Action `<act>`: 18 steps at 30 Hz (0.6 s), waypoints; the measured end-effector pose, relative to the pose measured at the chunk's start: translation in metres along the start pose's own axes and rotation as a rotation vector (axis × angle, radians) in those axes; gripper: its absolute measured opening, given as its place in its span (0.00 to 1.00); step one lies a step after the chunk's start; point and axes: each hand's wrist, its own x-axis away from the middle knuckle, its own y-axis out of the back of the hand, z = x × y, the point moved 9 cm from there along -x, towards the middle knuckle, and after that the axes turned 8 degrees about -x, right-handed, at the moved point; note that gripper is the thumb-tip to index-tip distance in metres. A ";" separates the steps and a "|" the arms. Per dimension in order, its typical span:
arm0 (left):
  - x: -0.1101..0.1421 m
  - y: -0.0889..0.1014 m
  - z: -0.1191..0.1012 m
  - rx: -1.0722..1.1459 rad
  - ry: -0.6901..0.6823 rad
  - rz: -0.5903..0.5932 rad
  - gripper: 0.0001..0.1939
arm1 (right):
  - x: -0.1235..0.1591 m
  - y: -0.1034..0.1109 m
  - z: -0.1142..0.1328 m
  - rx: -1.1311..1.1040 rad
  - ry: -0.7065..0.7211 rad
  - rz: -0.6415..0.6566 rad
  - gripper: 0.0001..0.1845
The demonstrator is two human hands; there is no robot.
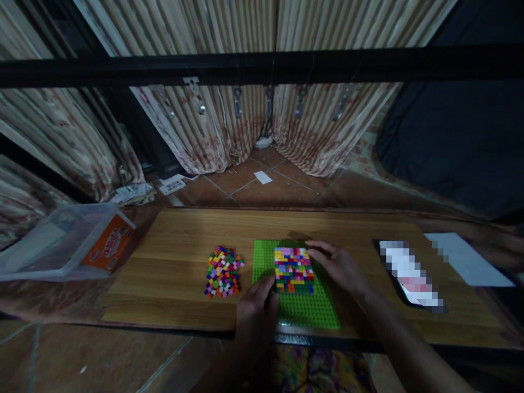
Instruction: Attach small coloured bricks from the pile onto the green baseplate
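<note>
A green studded baseplate (264, 322) lies on the wooden table, bearing a rectangular patch of multicoloured toy bricks (292, 267) set in rows. Against the patch's lower left edge is my left hand (257, 308), its fingers bent and together; whatever they pinch, if anything, is hidden. My right hand (339, 267) reaches in from the right, fingers stretched and apart, the tips at the patch's upper right edge. Left of the baseplate, a loose pile of small coloured bricks (223, 273) is spread on the table.
The long wooden table (172, 240) has a phone (405, 273) with a blurred screen on its right part and a white sheet (470, 259) beyond. A clear plastic bin (53, 245) with an orange label stands at left. A dark metal bar (254, 68) crosses before the curtains (196, 131).
</note>
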 end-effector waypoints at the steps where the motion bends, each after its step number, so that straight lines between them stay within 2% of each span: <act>1: 0.000 0.000 0.000 -0.005 0.004 -0.007 0.18 | 0.004 0.005 0.003 0.002 0.023 -0.063 0.17; 4: 0.001 0.001 -0.003 -0.001 0.019 -0.015 0.18 | 0.023 0.015 0.026 0.017 0.091 -0.249 0.16; 5: 0.001 0.002 -0.004 0.003 0.025 -0.017 0.18 | 0.029 0.011 0.038 0.016 0.116 -0.273 0.15; 6: 0.001 0.002 -0.005 0.009 0.028 -0.017 0.17 | 0.033 0.000 0.051 0.017 0.133 -0.237 0.14; 9: 0.003 0.001 -0.008 0.051 0.025 0.001 0.18 | 0.041 -0.052 0.096 0.055 0.262 -0.027 0.11; 11: 0.004 -0.001 -0.007 0.094 0.021 0.006 0.18 | 0.041 -0.093 0.115 0.143 0.315 0.108 0.11; 13: 0.007 -0.006 -0.004 0.129 0.016 0.013 0.17 | 0.035 -0.127 0.118 0.258 0.306 0.172 0.10; 15: 0.009 -0.012 0.000 0.132 0.031 0.047 0.14 | 0.024 -0.154 0.111 0.404 0.250 0.219 0.08; 18: 0.012 -0.020 0.008 0.105 0.101 0.103 0.14 | 0.010 -0.179 0.097 0.597 0.162 0.269 0.06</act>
